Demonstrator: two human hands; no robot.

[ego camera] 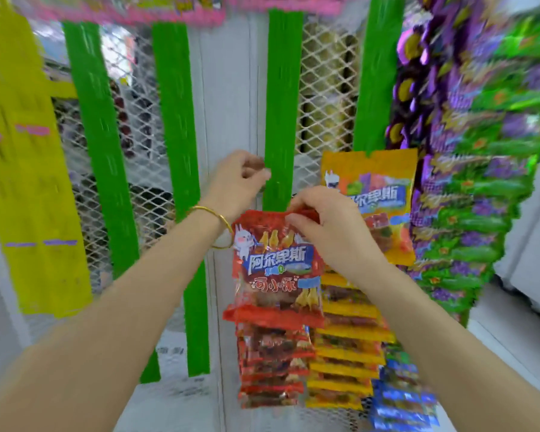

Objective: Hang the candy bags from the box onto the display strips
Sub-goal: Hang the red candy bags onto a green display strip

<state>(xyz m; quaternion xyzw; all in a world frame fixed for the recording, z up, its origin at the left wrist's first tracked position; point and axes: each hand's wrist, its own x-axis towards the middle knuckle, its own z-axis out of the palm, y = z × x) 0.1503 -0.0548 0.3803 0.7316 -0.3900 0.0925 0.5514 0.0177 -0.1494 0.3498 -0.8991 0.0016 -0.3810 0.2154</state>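
Red candy bag (275,269) top in right hand (328,226) pinch grip, left hand (237,182) at green strip (281,120).

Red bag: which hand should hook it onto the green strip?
Probably the right hand: it already pinches the top edge of the red bag, just below the green strip. The left hand holds no bag; its fingers are at the strip's edge, seemingly steadying it.
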